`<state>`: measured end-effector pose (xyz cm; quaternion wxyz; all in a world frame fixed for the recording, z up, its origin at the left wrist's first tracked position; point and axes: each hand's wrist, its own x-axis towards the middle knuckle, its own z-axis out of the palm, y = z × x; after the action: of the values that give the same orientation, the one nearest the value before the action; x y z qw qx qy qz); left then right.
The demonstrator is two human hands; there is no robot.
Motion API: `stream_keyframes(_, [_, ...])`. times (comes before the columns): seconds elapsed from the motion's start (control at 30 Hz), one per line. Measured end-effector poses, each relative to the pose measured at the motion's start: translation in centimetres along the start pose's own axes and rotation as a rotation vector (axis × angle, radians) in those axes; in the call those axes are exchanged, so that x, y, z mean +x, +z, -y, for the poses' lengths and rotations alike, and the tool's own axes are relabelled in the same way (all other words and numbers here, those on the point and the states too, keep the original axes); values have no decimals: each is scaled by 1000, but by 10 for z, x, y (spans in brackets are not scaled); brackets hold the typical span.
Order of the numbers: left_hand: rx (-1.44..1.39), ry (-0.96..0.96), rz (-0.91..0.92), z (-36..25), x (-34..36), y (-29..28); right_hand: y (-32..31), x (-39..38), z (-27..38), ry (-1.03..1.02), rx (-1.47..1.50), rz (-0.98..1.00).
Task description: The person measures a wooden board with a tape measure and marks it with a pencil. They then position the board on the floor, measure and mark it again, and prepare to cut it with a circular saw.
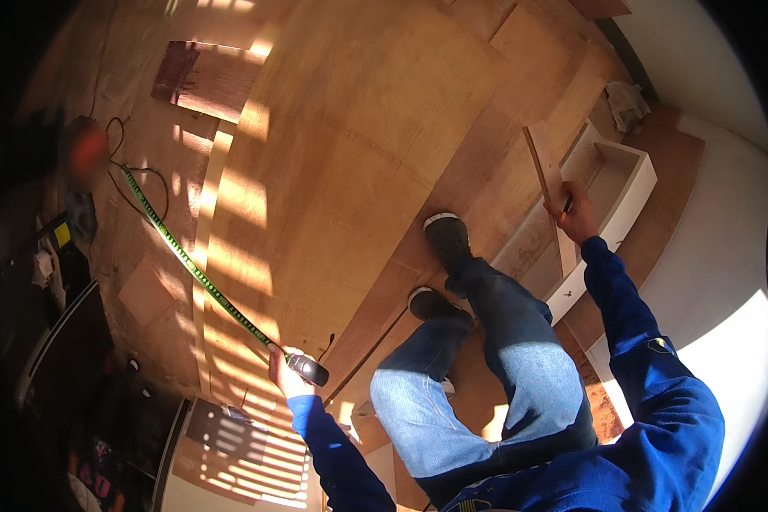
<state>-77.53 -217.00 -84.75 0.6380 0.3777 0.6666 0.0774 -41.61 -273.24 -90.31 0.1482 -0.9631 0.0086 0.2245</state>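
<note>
One green tape (194, 269) stretches away from the black tape measure (307, 369), which I see gripped in the left hand (288, 373), its fingers curled around the case near the plywood sheet's near end. The blade slants across the left edge of the plywood sheet (358, 111) and runs out beside a loop of dark cord (167, 200); I cannot tell how much of it touches the surface.

On the other side, the right hand (578, 215) has its fingers closed on a narrow plank (544, 158), with a small dark item at the fingertips that I cannot make out. The plank passes over the left wall of a long white box (630, 209), beyond the sheet's right edge.

Between the hands I have wide open room over the middle and far part of the sheet. Room is tighter on the right, where the box sits close to a white wall (700, 230). Both shoes (448, 237) stand on boards by the sheet's right edge.

Sunlight falls in stripes along the left edge. Past it lie a dark-stained board (213, 78) and a thin square piece (145, 293); a crumpled bag (627, 104) sits beyond the box's far end.
</note>
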Motion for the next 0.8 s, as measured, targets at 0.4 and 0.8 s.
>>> stream_keyframes(0.4, [496,248,377,23,154,100,137,133,-63,-28,-36,-418])
stream_keyframes(0.8, [939,433,826,66,204,311,142,146,-88,155,-33,-524])
